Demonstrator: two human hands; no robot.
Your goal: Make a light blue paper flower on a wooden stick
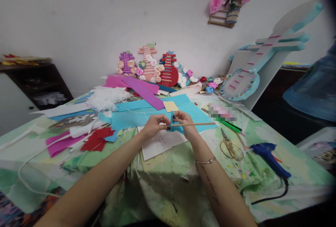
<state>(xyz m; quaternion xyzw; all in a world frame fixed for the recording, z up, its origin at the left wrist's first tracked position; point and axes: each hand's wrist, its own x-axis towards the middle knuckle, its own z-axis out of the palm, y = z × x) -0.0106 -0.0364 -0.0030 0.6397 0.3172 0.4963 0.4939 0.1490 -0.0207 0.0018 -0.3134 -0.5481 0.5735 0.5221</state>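
My left hand (155,125) and my right hand (185,123) meet over the middle of the table, both pinched closed. Between them is a small piece of blue paper (175,127) wrapped at the end of a thin wooden stick (199,124). The stick points right, past my right hand. My right wrist wears a thin bracelet (205,162). Under the hands lie a white sheet (160,144) and a large blue sheet (147,114).
Gold scissors (230,147) and a blue glue gun (270,157) with its cord lie to the right. Green pens (231,126), purple strips (146,92), red scraps (96,139), white fluff (108,97) and small paper guitars (149,66) crowd the table; a big foam guitar (262,59) leans at the back right.
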